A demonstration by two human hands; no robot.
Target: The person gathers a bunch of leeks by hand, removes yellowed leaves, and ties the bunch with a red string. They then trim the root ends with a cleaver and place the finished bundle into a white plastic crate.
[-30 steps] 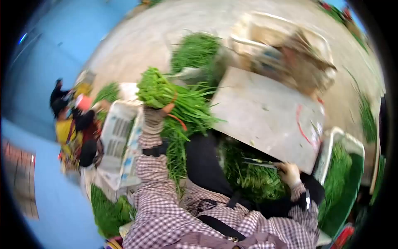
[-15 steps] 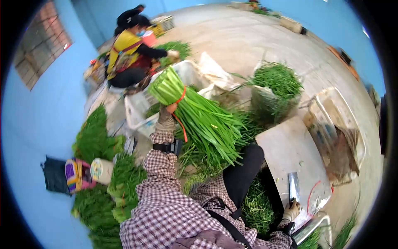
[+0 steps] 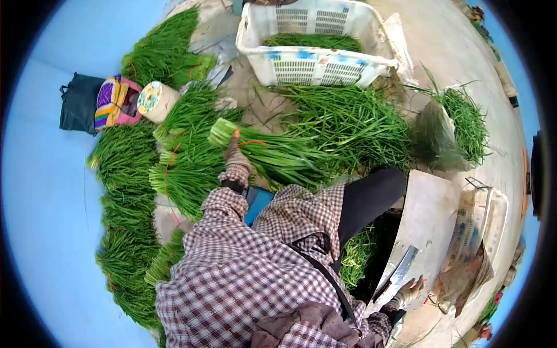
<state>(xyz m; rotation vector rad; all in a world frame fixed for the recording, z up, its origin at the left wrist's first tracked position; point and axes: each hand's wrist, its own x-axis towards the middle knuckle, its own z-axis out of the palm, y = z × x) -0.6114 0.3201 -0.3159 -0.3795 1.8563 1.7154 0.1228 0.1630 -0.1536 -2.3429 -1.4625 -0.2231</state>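
My left hand (image 3: 234, 152) is closed around the stem end of a bundle of garlic chives (image 3: 278, 152). A red-orange tie circles the bundle, whose leaves trail to the right over other greens. At the lower right, my gloved right hand (image 3: 408, 294) rests by the pale cutting board (image 3: 428, 211) with its fingers apart. A knife (image 3: 397, 271) with a broad metal blade lies on the board just left of that hand; its handle end is hard to make out.
Several tied chive bundles (image 3: 130, 255) lie along the left wall. Loose chives (image 3: 354, 124) spread ahead, below a white plastic crate (image 3: 319, 62). A filled bag (image 3: 438, 133) stands at the right, above another crate (image 3: 493, 214). A tub (image 3: 156, 101) sits beside the bundles.
The view has tipped down, and the co-worker is almost out of sight. My left hand has lowered the chive bundle towards the other bundles. My right hand has let go of the knife.
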